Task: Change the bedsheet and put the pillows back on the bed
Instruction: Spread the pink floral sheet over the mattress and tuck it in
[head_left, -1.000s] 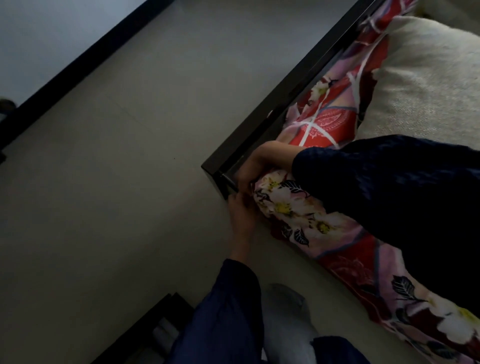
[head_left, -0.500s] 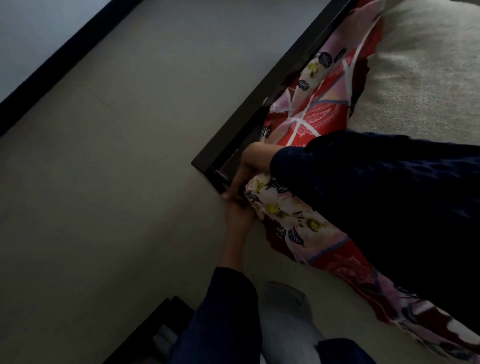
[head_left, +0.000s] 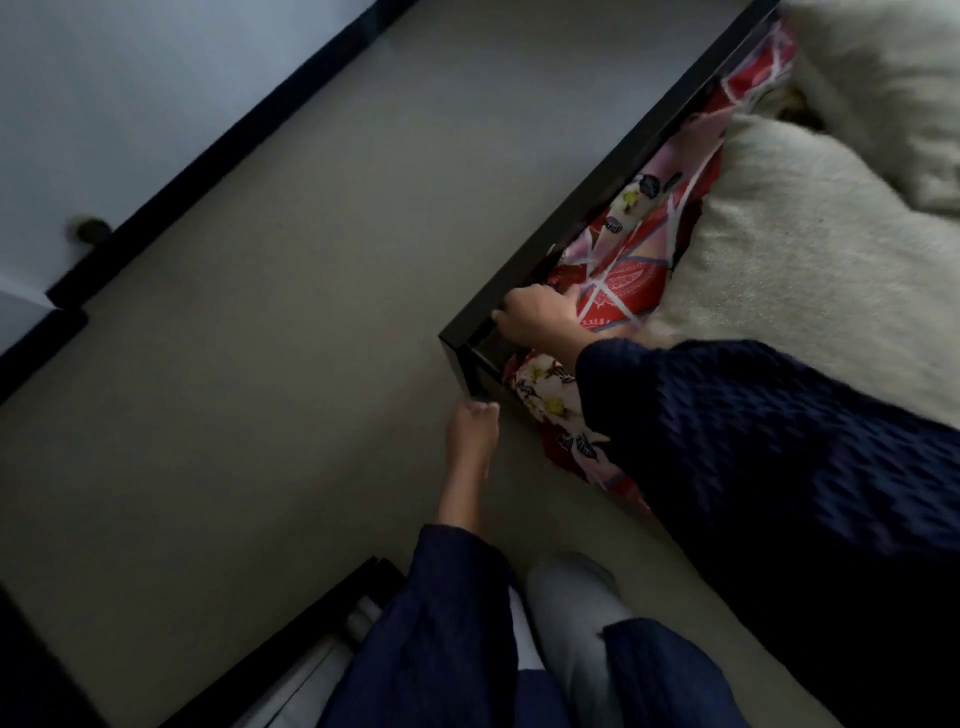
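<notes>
A red and pink floral bedsheet (head_left: 631, 270) is bunched along the inside of the black bed frame (head_left: 597, 176) and wraps the mattress corner. My right hand (head_left: 540, 317) presses the sheet down at that corner, fingers curled over the fabric by the frame. My left hand (head_left: 472, 426) is a closed fist just below the frame's corner, apart from the sheet, with nothing seen in it. A beige pillow (head_left: 810, 270) lies on the bed beside the sheet, another beige pillow (head_left: 883, 83) behind it.
Grey carpet (head_left: 234, 415) covers the floor left of the bed. A white wall with a black skirting board (head_left: 223, 145) runs along the upper left. A dark frame edge (head_left: 291, 634) sits at the bottom left. My grey-socked foot (head_left: 576, 608) stands near the bed.
My right hand has moved up onto the mattress corner by the frame. My left hand has come off the sheet and dropped below the frame corner as a fist.
</notes>
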